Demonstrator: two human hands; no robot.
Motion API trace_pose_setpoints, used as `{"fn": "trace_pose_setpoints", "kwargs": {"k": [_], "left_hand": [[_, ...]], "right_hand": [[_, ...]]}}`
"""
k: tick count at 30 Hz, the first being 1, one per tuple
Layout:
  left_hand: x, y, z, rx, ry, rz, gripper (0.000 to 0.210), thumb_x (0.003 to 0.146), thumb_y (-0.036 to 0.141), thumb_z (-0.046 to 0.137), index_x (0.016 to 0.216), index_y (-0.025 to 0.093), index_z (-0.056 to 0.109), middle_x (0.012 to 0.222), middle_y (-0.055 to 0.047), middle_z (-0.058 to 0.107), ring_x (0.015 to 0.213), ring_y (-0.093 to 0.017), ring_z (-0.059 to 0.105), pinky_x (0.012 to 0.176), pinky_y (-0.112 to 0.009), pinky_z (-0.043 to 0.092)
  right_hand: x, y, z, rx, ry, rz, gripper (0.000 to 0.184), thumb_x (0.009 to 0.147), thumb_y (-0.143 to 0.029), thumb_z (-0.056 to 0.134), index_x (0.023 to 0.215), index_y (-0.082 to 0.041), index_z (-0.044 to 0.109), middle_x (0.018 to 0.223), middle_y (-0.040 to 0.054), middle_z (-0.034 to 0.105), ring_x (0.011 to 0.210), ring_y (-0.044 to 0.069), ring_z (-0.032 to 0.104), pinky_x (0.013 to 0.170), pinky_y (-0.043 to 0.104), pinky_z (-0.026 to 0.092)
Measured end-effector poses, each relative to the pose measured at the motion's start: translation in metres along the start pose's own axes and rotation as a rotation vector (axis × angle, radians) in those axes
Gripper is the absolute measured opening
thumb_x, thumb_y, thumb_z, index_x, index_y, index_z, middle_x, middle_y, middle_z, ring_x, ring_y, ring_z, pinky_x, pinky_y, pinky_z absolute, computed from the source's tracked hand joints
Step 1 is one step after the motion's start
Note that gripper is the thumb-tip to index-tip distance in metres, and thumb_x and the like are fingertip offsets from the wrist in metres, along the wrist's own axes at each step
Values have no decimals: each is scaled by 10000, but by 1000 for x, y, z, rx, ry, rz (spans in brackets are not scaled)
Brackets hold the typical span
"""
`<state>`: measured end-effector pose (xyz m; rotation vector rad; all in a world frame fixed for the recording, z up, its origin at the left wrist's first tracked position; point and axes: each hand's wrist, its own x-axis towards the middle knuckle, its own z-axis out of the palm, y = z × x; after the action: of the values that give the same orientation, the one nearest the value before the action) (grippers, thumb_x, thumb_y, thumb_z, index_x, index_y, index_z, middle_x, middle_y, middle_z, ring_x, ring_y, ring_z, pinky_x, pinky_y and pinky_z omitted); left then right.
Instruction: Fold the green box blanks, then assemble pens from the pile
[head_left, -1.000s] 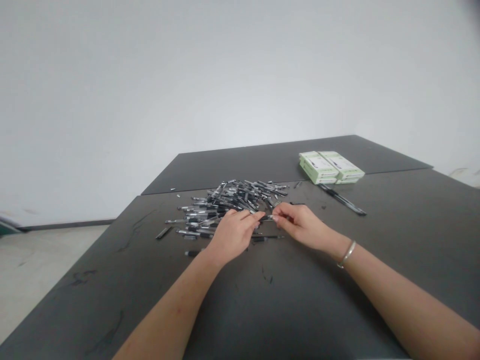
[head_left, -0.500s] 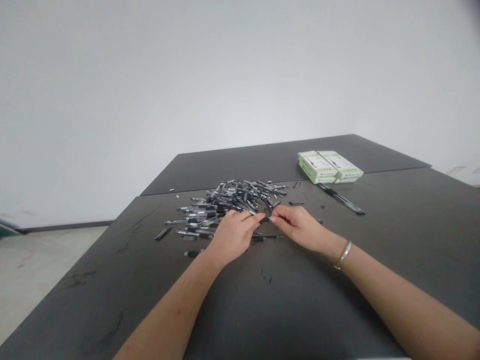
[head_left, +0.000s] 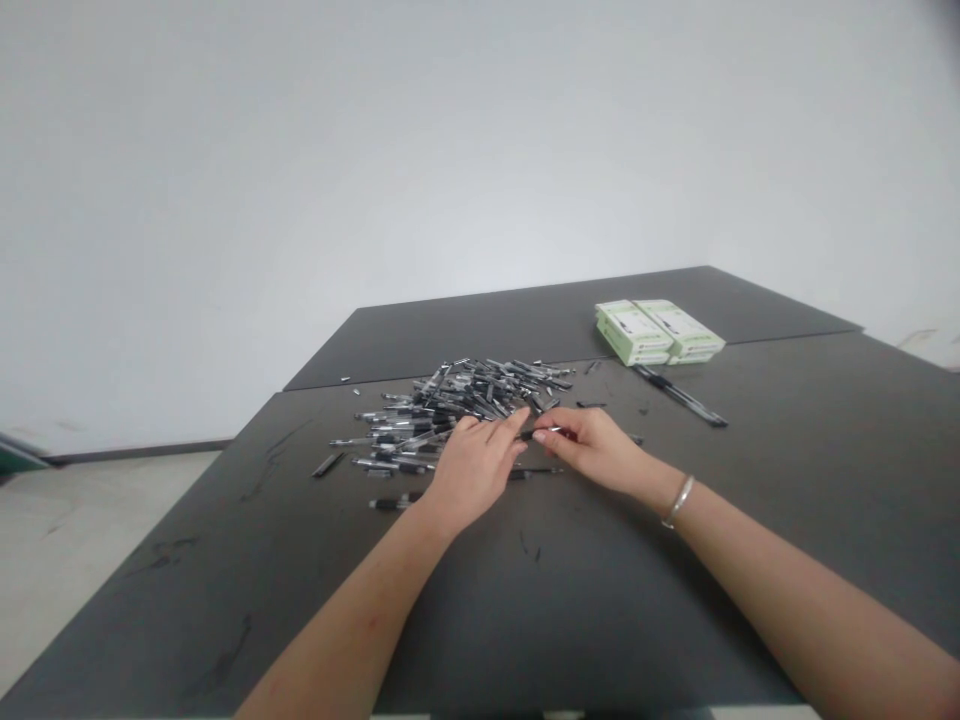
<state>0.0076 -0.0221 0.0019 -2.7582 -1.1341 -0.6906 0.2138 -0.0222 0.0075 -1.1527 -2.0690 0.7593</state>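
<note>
From the head view, both bare hands meet over the dark grey matte worktop (head_left: 615,600), just at the near edge of a loose heap of black-and-silver pens (head_left: 457,405). The right hand (head_left: 592,447) pinches a slim black pen part with a pale tip (head_left: 541,433) between thumb and forefinger, its fingers drawn narrow around the piece. The part lies nearly level, its long axis running left to right across the view, with the free end pointing toward the left hand. The left hand (head_left: 472,468) hovers palm down just beside that end, its fingers stretched forward and loosely spread; whether its fingertips touch the part cannot be told. A thin silver bangle (head_left: 677,500) sits on the right wrist.

Just below the hands a single dark pen (head_left: 536,472) rests flat on the worktop, also lying left to right. Another short black pen (head_left: 391,503) lies near the left wrist. Farther back on the right, two pale green cardboard boxes (head_left: 660,332) stand side by side, and a few long black pens (head_left: 679,395) lie together in front of them, angled toward the near right. A plain white wall (head_left: 450,150) fills the background.
</note>
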Motion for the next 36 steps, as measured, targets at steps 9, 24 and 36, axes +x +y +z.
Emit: {"fn": "trace_pose_setpoints", "kwargs": {"k": [9, 24, 36], "left_hand": [[10, -17, 17, -228, 239, -190, 235, 882, 100, 466, 1087, 166, 557, 1136, -98, 589, 1113, -194, 534, 973, -380, 433], [64, -9, 43, -62, -360, 83, 147, 826, 147, 578, 916, 221, 668, 1028, -25, 654, 1019, -213, 566, 897, -340, 427], [63, -7, 38, -43, -353, 83, 178, 869, 173, 527, 984, 229, 651, 1020, -41, 630, 1007, -206, 555, 864, -325, 404]], "right_hand": [[7, 23, -43, 377, 485, 226, 375, 764, -512, 626, 781, -138, 655, 581, 22, 607, 464, 103, 449, 435, 226, 339], [10, 28, -43, 474, 529, 234, 383, 746, -524, 635, 730, -141, 647, 536, 9, 589, 451, 102, 455, 433, 220, 329], [11, 30, -42, 449, 536, 245, 392, 755, -533, 618, 730, -143, 650, 536, 12, 593, 447, 104, 455, 434, 223, 337]]}}
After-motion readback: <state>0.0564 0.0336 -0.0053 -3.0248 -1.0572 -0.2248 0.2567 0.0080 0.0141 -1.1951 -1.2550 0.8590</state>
